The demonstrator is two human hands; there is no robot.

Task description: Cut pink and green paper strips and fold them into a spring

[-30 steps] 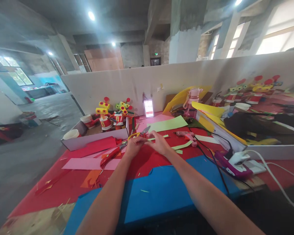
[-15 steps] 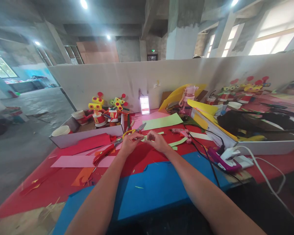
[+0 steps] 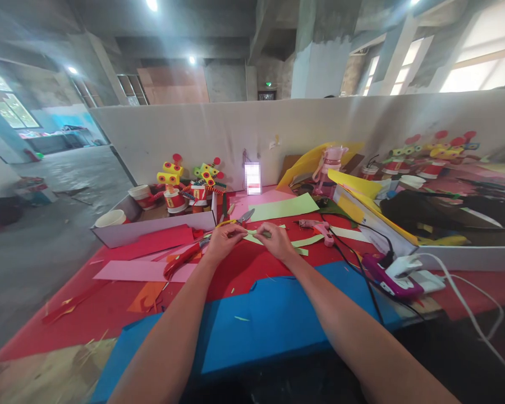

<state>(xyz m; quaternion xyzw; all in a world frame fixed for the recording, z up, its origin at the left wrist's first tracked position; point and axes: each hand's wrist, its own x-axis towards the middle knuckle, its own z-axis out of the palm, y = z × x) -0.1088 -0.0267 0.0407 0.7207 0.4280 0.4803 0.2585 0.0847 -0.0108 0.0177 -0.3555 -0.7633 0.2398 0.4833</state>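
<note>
My left hand [image 3: 224, 243] and my right hand [image 3: 278, 242] meet over the red tabletop, both in a pinch. Between the fingertips is a small light-green paper strip [image 3: 251, 232], mostly covered by the fingers. Just behind my left hand lie scissors [image 3: 247, 216] with yellow handles, partly hidden. A red-handled tool [image 3: 179, 262] rests to its left; its exact kind is unclear. Right of my right hand are green paper strips [image 3: 309, 241] and a pink glue gun [image 3: 322, 229]. A larger green paper sheet [image 3: 284, 208] lies behind the hands.
Paper-cup robot figures [image 3: 174, 193] stand in a white box [image 3: 151, 230] at the left. Blue sheeting [image 3: 273, 320] covers the near edge. Black cables run to a purple power strip [image 3: 393, 278] at the right, beside another box [image 3: 467, 258]. A pale partition [image 3: 219, 129] stands behind.
The whole view has shifted slightly, so things sit a little further right. Both hands remain pinched close together, with the fingertips slightly re-angled around the green strip.
</note>
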